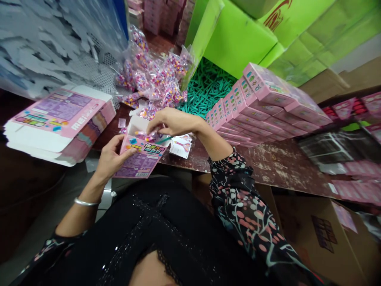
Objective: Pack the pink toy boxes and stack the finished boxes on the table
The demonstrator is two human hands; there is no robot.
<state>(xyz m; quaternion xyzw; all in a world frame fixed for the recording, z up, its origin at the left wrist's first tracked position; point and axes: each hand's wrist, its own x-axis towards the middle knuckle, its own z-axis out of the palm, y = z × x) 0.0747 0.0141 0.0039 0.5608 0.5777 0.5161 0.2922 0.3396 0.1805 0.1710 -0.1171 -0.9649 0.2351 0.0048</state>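
One left hand (pixel 111 157) clasping flat-sided pink cardboard box (pixel 139 163); right hand (pixel 175 121) curled over shiny packet (pixel 142 135) inside, grip unclear.

We see, near nine o'clock, an open pink-and-purple box (pixel 135 165), its mouth toward twelve; colourful small pieces (pixel 149 138) show inside, a teal stick (pixel 163 140) at the mouth's three o'clock side.

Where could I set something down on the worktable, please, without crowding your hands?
The scuffed brown tabletop shows bare between the stacked pink boxes and its near edge. Beyond the held carton, bagged pieces and green sticks crowd it; flat cartons crowd the left.
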